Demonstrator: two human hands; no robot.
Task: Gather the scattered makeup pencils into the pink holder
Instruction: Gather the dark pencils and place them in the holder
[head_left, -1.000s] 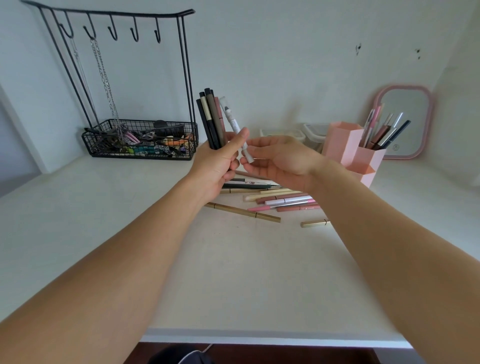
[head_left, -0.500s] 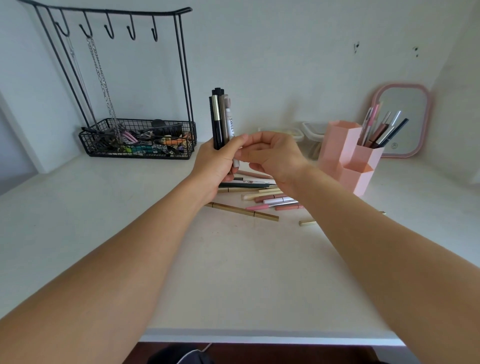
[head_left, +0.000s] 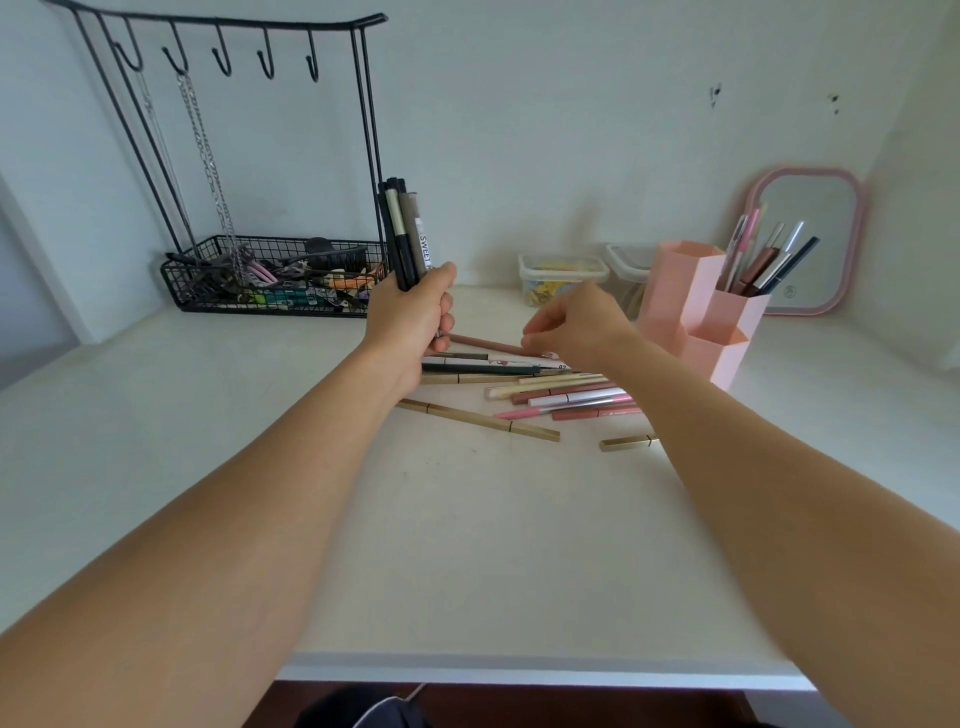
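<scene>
My left hand (head_left: 413, 322) grips an upright bundle of dark makeup pencils (head_left: 405, 234), one of them white with black lettering. My right hand (head_left: 576, 325) hovers over the scattered pencils (head_left: 545, 392) on the white desk, fingers loosely curled downward and holding nothing that I can see. The pile holds pink, brown, cream, gold and dark pencils; a long gold one (head_left: 478, 420) lies nearest me and a short gold piece (head_left: 626, 442) lies apart at the right. The pink holder (head_left: 696, 312) stands at the right, with several pencils (head_left: 763, 257) upright in its rear compartment.
A black wire rack with hooks, chains and a basket of small items (head_left: 270, 280) stands at back left. Two clear lidded boxes (head_left: 563, 267) sit behind the pile. A pink-framed mirror (head_left: 810, 239) leans on the wall behind the holder. The desk's front edge (head_left: 519, 665) is near me.
My right hand let go of the bundle and moved right and down toward the pile. My left hand now holds the bundle alone, with the white pencil tucked into it.
</scene>
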